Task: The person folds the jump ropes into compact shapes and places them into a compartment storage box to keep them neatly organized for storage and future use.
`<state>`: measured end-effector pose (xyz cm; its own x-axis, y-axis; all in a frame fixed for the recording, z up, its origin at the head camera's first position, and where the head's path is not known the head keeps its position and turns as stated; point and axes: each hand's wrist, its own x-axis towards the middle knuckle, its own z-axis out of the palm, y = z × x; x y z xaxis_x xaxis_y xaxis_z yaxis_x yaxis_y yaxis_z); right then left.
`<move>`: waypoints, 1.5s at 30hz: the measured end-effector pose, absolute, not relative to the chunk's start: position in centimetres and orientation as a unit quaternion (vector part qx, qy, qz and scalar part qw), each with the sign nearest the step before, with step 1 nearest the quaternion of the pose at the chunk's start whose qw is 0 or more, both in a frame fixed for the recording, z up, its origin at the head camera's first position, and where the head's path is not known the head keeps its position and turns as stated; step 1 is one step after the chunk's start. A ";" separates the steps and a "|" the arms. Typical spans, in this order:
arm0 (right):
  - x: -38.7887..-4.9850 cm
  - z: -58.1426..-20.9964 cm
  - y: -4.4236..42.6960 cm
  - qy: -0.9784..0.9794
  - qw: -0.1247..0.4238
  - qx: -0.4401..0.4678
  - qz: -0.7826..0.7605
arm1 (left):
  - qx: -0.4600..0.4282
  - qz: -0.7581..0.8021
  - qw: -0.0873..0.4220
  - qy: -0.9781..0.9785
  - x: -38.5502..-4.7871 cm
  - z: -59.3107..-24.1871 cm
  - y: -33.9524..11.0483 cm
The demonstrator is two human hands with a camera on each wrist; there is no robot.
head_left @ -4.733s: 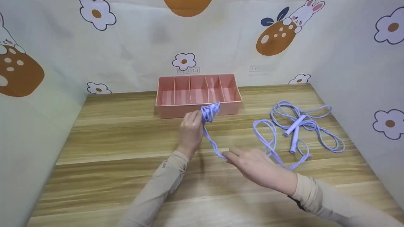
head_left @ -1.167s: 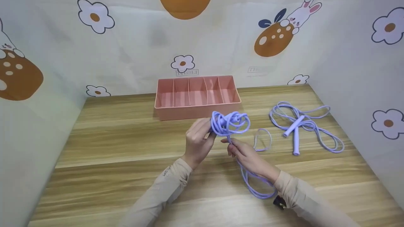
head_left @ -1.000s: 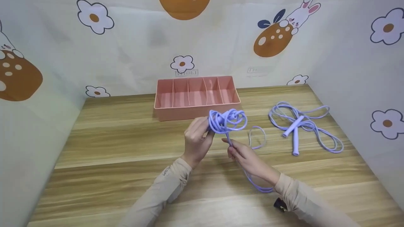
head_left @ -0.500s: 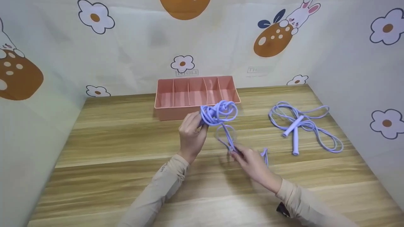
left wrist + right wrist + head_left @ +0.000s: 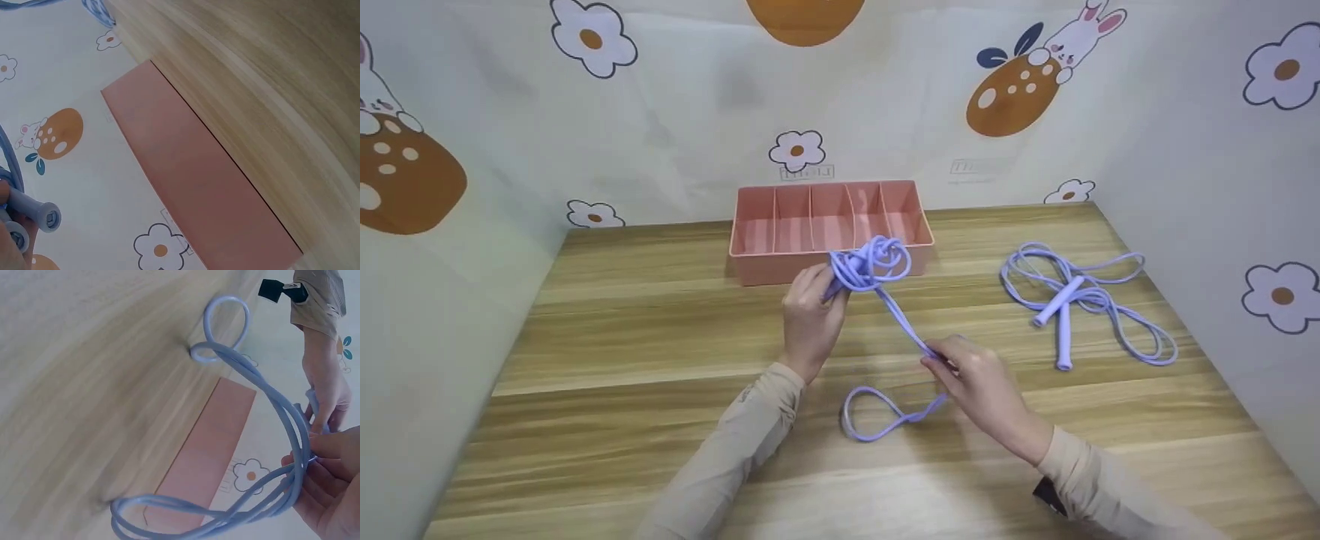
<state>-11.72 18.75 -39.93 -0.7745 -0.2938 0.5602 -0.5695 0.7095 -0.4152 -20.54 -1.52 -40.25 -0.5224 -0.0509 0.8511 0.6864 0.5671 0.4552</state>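
My left hand (image 5: 811, 319) grips a lilac jump rope (image 5: 870, 264) in the air, just in front of a pink divided box (image 5: 825, 268). Cord is wound loosely around its handles, and two handle ends (image 5: 49, 216) poke out of the grip in the left wrist view. From the bundle, doubled cord runs down to my right hand (image 5: 990, 394), which pinches it between thumb and fingers. Beyond that pinch the rest of the cord (image 5: 225, 514) hangs in loops, one of them low over the table toward the left.
A second lilac jump rope (image 5: 1099, 298) lies loosely coiled on the right of the wooden table (image 5: 622, 322), its two handles crossed. Patterned cloth walls (image 5: 697, 112) stand behind and at both sides. The box holds several compartments.
The wound bundle has grown and the free cord has shortened. Lately my right hand has drawn away to the right, pulling the cord straighter, while its loose loop has swung to the left.
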 end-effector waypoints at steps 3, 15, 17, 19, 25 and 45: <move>-11.6 -39.3 18.8 -0.905 0.222 0.249 0.264 | -0.216 -0.392 0.440 -0.779 -20.6 -40.4 -1.5; -11.6 -36.6 19.1 -0.882 0.255 0.382 0.104 | -0.271 -0.257 0.420 -0.827 -20.3 -41.0 -0.9; -11.7 -36.0 19.3 -0.875 0.263 0.398 0.085 | -0.283 -0.221 0.420 -0.834 -20.1 -41.1 -0.7; -11.8 -35.4 19.5 -0.868 0.272 0.409 0.073 | -0.299 -0.185 0.420 -0.837 -19.9 -41.3 -0.6; -12.6 -33.8 20.1 -0.854 0.277 0.434 0.069 | -0.352 -0.099 0.401 -0.840 -19.0 -41.5 -0.2; -15.1 -31.8 22.2 -0.842 0.213 0.487 0.096 | -0.573 -0.031 0.351 -0.740 -14.9 -41.1 -0.7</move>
<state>-15.14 22.16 -31.79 -0.4348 -0.7791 0.4517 -0.8605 0.5072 0.0466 -14.94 -0.75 -41.09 -0.0959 0.8260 0.5555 0.8697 0.3409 -0.3568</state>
